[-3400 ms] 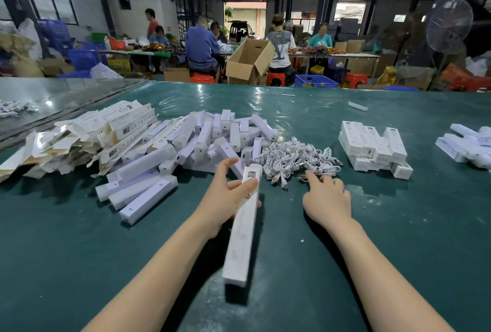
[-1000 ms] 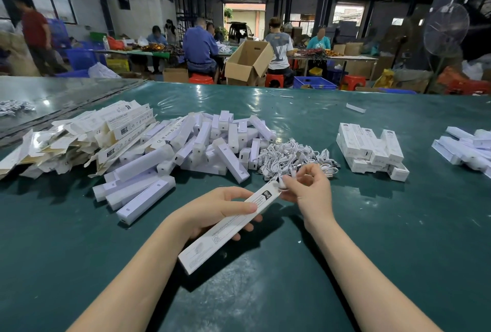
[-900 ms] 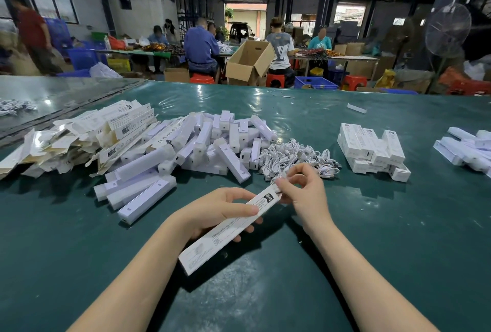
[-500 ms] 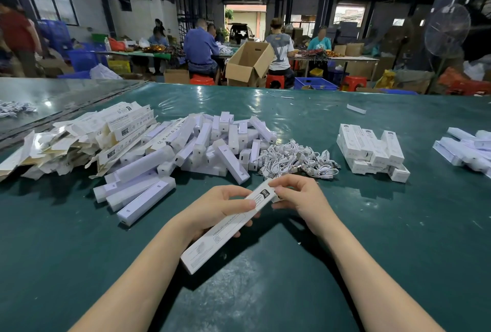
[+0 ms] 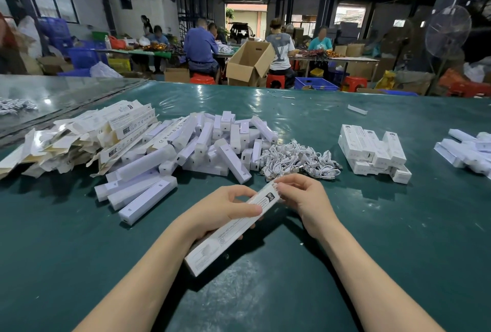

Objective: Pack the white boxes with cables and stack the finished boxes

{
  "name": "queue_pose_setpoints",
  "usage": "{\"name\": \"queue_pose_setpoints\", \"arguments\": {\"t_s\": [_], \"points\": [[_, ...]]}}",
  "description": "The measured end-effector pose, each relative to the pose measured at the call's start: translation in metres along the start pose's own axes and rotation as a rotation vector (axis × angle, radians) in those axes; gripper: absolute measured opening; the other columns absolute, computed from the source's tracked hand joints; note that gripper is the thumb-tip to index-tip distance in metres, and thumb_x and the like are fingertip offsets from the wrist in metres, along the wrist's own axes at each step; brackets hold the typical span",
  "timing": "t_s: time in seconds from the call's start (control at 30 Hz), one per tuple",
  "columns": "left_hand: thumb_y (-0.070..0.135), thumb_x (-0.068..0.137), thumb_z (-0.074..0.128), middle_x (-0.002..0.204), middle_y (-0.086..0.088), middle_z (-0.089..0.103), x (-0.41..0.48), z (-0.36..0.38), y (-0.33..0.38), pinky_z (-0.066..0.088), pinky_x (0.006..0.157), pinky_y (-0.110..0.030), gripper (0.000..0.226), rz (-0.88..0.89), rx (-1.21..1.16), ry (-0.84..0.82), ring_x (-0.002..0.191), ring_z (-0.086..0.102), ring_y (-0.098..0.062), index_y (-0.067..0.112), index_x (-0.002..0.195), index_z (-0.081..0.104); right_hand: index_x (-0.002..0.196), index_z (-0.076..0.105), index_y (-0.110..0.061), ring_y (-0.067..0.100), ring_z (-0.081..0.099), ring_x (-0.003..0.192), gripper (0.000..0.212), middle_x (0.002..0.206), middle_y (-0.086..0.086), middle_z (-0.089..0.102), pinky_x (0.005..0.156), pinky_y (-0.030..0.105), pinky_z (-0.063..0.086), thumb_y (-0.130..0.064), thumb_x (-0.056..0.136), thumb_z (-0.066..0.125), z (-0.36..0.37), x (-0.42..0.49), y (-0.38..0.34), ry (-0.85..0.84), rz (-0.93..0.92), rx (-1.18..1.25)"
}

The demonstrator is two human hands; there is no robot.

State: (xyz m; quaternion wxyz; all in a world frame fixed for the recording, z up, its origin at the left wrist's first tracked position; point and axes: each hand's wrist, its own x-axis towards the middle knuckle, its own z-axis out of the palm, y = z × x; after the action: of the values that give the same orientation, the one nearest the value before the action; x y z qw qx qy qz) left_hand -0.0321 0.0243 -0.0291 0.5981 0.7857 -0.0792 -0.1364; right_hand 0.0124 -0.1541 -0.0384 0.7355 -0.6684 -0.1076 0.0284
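1. Holding the white box (image 5: pixel 223 238) in both hands just above the desk (image 5: pixel 398 238), I have it directly in front of me, clear of the piles.
2. My left hand (image 5: pixel 225 209) grips the box at mid-length, thumb on the printed face and fingers curled round beneath. My right hand (image 5: pixel 308 198) pinches the far end, its fingertips (image 5: pixel 280 186) bent onto the end flap.
3. The long axis of the box runs on a diagonal. The near end lies toward my left forearm and the far end is up and to the right, under my right hand. That far end points at the cable pile (image 5: pixel 300 159), which lies just beyond it.
4. I cannot tell whether a cable is inside, because my fingers cover the end. I judge the step in hand to be closing that flap.
5. The coming move turns on one relation. The stack of finished boxes (image 5: pixel 372 148) lies to the right and farther back, well apart from the box, on my right hand's side. The right hand is the nearer one, and the box's far end is turned that way.
6. The loose white units (image 5: pixel 207 143) and the flat cartons (image 5: pixel 79 132) lie to the left, off that path.
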Motion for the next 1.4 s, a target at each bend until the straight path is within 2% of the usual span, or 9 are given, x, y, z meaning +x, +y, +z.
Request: {"name": "queue_pose_setpoints", "arguments": {"t_s": [0.17,0.4,0.6,0.77,0.87,1.0,1.17,1.3,1.4], "points": [[0.032,0.072,0.069,0.093,-0.006,0.073,0.0,-0.003,-0.002,0.052,0.064,-0.029,0.028,0.008,-0.006,0.021,0.081,0.063,-0.024,0.028,0.099,0.063,0.074,0.062,-0.01,0.008,0.063,0.063,0.03,0.065,-0.003,0.067,0.064,0.018,0.052,0.015,0.084,0.049,0.0,0.001,0.0,-0.081,0.035,0.09],[0.036,0.07,0.066,0.09,-0.002,0.073,-0.001,-0.002,-0.002,0.052,0.058,-0.023,0.021,0.043,0.016,0.005,0.079,0.065,-0.02,0.037,0.091,0.069,0.069,0.065,-0.011,0.017,0.058,0.068,0.025,0.065,0.001,0.067,0.07,0.026,0.048,0.01,0.08,0.057,0.003,-0.003,-0.002,-0.048,0.012,-0.014],[0.036,0.07,0.068,0.083,-0.001,0.072,0.002,-0.001,-0.005,0.05,0.057,-0.024,0.032,0.055,0.004,0.007,0.075,0.063,-0.019,0.035,0.101,0.065,0.068,0.064,-0.009,0.022,0.054,0.075,0.035,0.074,0.012,0.062,0.08,0.035,0.047,0.016,0.081,0.042,0.01,-0.005,-0.005,-0.116,0.005,-0.186],[0.03,0.08,0.064,0.087,0.0,0.071,0.003,-0.002,-0.004,0.048,0.062,-0.025,0.051,0.091,0.049,0.008,0.071,0.063,-0.013,0.051,0.119,0.039,0.076,0.062,-0.005,0.016,0.06,0.071,0.028,0.074,0.007,0.064,0.071,0.025,0.054,0.012,0.084,0.042,0.008,-0.002,-0.005,-0.096,0.082,-0.01],[0.02,0.087,0.056,0.088,0.004,0.064,0.002,-0.002,-0.001,0.048,0.054,-0.02,0.046,0.104,0.007,-0.001,0.065,0.063,-0.008,0.049,0.12,0.042,0.077,0.056,-0.008,0.016,0.056,0.068,0.017,0.078,0.009,0.055,0.068,0.026,0.054,0.003,0.089,0.05,0.008,-0.002,0.0,-0.023,0.073,0.017],[0.027,0.068,0.052,0.076,0.011,0.06,0.002,0.0,0.002,0.043,0.056,-0.015,0.048,0.096,0.035,-0.009,0.061,0.059,0.002,0.048,0.111,0.046,0.072,0.051,-0.008,0.011,0.06,0.054,0.019,0.065,0.006,0.063,0.062,0.025,0.057,0.003,0.086,0.056,0.008,-0.002,0.0,-0.021,0.089,0.192],[0.022,0.066,0.051,0.071,0.004,0.059,0.004,-0.002,0.001,0.044,0.048,-0.016,0.043,0.072,-0.018,0.003,0.056,0.058,-0.007,0.041,0.104,0.05,0.074,0.063,-0.005,0.016,0.063,0.068,0.017,0.07,0.006,0.068,0.073,0.025,0.054,0.005,0.085,0.054,0.014,-0.005,-0.001,-0.07,0.103,0.178],[0.012,0.078,0.053,0.068,0.004,0.061,0.005,-0.002,0.0,0.045,0.046,-0.02,0.036,0.074,-0.042,-0.008,0.057,0.058,-0.012,0.032,0.109,0.049,0.074,0.062,-0.004,0.017,0.06,0.077,0.017,0.074,0.006,0.066,0.083,0.03,0.05,0.004,0.087,0.053,0.017,-0.005,0.0,-0.096,0.126,0.18],[0.021,0.067,0.053,0.077,0.003,0.058,0.005,0.0,0.002,0.045,0.046,-0.022,0.038,0.073,-0.056,0.002,0.062,0.059,-0.012,0.031,0.103,0.05,0.074,0.06,0.0,0.015,0.066,0.07,0.017,0.068,0.007,0.069,0.075,0.025,0.056,0.006,0.087,0.051,0.019,-0.006,-0.001,-0.117,0.15,0.308]]}}
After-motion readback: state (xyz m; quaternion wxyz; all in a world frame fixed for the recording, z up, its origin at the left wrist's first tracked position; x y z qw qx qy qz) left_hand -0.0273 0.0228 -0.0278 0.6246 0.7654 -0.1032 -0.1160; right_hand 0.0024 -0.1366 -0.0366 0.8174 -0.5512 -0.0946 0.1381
